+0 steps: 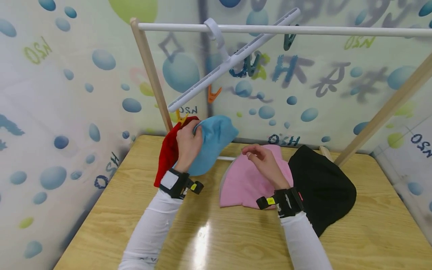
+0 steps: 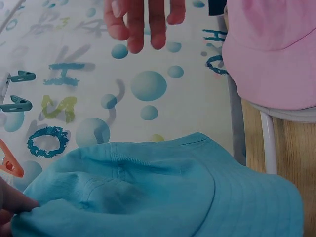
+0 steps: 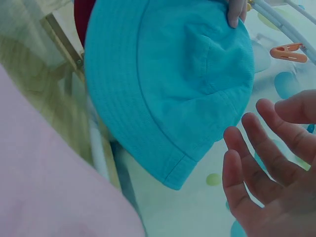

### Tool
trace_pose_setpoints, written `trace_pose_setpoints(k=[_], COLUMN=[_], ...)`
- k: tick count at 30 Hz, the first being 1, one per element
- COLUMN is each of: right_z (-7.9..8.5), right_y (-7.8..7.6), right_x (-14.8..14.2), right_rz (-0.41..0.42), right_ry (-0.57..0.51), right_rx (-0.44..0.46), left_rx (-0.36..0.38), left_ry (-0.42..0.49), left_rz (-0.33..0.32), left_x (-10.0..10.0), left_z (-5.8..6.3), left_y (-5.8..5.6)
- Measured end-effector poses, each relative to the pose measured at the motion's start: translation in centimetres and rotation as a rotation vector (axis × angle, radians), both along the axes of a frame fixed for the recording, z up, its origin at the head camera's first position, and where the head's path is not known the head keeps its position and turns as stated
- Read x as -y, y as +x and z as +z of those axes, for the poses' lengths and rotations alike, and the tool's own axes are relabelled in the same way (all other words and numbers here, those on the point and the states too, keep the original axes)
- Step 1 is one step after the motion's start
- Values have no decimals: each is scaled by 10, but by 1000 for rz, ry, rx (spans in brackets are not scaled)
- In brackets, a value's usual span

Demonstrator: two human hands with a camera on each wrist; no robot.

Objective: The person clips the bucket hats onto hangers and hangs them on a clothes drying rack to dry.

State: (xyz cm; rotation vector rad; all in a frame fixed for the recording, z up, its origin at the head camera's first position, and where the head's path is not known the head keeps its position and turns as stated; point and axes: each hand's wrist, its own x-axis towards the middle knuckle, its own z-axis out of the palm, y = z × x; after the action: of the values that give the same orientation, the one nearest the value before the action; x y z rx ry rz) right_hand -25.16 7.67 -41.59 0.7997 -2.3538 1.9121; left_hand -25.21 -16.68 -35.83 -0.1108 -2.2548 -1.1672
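Observation:
My left hand pinches the crown edge of a light blue bucket hat, which hangs in the air with its brim toward the right. Behind that hand a red hat hangs from a yellow clip at the low left end of a tilted white hanger. My right hand is raised over a pink hat, holding nothing. In the right wrist view its fingers are spread and loosely bent, apart from the blue hat.
The hanger hooks on a white rail between wooden posts. An orange clip and dark green clips hang along it. A black hat lies right of the pink one on the wooden table.

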Motion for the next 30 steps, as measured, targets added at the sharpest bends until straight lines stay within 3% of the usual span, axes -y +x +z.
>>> trace_pose_setpoints(k=[8,18,25,30], right_z=[17,43,78,76], right_y=[-9,-25,-14,-30], right_x=[-1,4,15,20], right_rz=[15,34,40,62], right_ry=[-2,57,80,94], right_rx=[16,-90,-108,-143], left_rx=[-27,-27,-25,-21], left_ry=[-24,-51,-50,-49], left_rz=[-7,13,14,11], left_x=[2,5,6,6], left_z=[2,-2,-4,-4], left_y=[-1,-3,-2,-1])
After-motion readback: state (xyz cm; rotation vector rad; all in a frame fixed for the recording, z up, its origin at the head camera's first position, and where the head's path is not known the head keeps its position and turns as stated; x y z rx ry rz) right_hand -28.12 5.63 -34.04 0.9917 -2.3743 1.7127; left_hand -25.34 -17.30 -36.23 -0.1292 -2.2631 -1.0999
